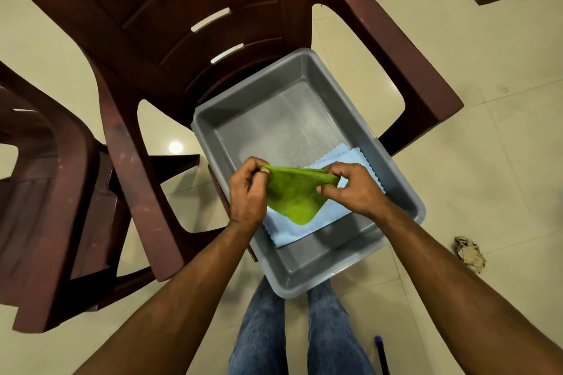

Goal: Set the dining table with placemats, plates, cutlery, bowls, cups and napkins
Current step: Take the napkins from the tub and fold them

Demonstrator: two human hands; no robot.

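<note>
Got the green napkin (294, 196) pinched at both top corners, my left hand (246, 192) curled on one end and my right hand (355, 189) on the other, so it hangs in a floppy triangle over the near half of the grey tub (405, 179). The tub sits on the seat of the brown plastic chair (128, 76), poking out over its front edge. A light blue napkin (307, 230) lies flat on the tub's floor toward the near right corner, right under the green one.

My tip for this bit: keep the fold edge taut between both pinches so the layers don't slide apart, and lift straight up clear of the tub's rim before turning away. I'd guess the cloth is soft and slippy, so don't loosen either corner until it's flat on the table. The blue one needs collecting too.
</note>
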